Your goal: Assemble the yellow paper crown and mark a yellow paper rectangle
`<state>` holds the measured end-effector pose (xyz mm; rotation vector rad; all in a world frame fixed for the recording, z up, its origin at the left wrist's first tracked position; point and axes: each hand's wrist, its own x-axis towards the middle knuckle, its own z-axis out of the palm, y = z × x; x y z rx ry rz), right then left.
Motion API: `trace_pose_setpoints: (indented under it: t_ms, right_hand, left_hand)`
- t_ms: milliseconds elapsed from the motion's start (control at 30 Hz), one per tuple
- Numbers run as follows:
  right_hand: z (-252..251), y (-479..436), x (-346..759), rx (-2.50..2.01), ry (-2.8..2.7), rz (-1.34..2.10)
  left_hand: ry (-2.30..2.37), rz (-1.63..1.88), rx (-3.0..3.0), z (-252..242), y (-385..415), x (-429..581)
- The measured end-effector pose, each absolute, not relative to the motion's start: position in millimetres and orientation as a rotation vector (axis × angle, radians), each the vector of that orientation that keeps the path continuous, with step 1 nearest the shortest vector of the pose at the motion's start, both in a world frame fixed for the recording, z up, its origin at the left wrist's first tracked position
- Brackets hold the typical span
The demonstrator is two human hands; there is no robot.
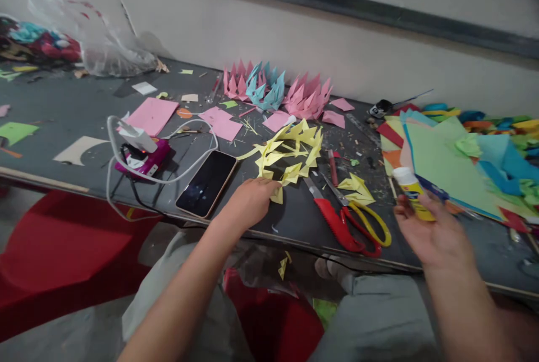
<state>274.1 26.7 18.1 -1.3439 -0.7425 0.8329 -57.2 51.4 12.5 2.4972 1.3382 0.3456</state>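
Note:
My left hand [251, 200] is at the near side of a ring of folded yellow paper points [311, 143], its fingers closed on the ring's edge; the fingertips are partly hidden. In my right hand [440, 233] is a small glue bottle [409, 185] with a white cap and yellow label, tilted above the table's front edge. Between my hands lie scissors [334, 221] with red and yellow handles. Beside their blades are a loose folded yellow paper piece [357, 188] and a red-handled tool [332, 166].
A phone [207, 183] and a purple power adapter [147, 159] with white cables lie to the left. Pink [309, 95] and blue paper crowns [265, 90] stand by the wall. Coloured paper sheets [450, 154] are stacked right. A red stool [269, 317] is below.

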Motion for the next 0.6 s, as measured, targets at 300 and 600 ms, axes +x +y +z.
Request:
trace_pose_setpoints:
  t_ms: [300,600]
  right_hand:
    - [3,32,267,-1.195,-0.905,0.933]
    - [-6,103,203,-1.317,-1.152,0.624]
  left_hand:
    - [1.394,0.349,2.493,17,54,-63]
    - [1.446,0.268,2.509,27,49,-61]
